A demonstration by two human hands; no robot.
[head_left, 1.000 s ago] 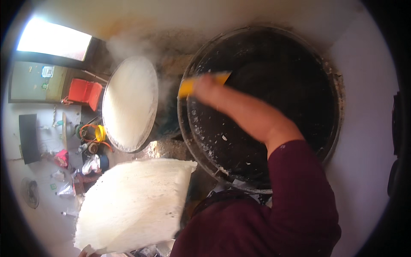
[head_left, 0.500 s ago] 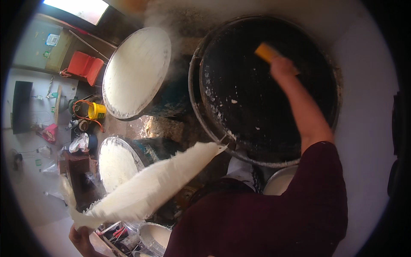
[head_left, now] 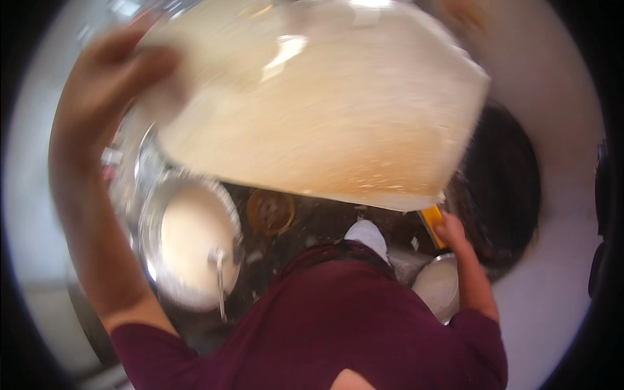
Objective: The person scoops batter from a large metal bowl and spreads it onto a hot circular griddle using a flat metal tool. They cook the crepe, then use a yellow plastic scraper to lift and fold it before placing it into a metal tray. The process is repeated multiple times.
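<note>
A large, thin, pale pancake sheet (head_left: 312,117) spreads across the upper middle, browned toward its lower right side. My left hand (head_left: 146,71), raised at the upper left and blurred, grips the sheet by its left side. Low on the right, my right hand (head_left: 450,229) is closed around a flat yellow scraper (head_left: 431,226). This hand is beside the near left edge of a round black griddle (head_left: 507,188), which the sheet partly covers.
A wide metal bowl (head_left: 151,253) of pale batter stands at left, with a ladle (head_left: 220,279) in it. Behind it sits a small orange-rimmed bowl (head_left: 272,211). A bucket (head_left: 437,286) of pale contents is by my right forearm. My white shoe (head_left: 367,237) shows below the sheet.
My left hand has risen from the lower left, and the sheet now hangs spread out before me. My right hand has come off the griddle's middle toward me with the scraper. The view has turned.
</note>
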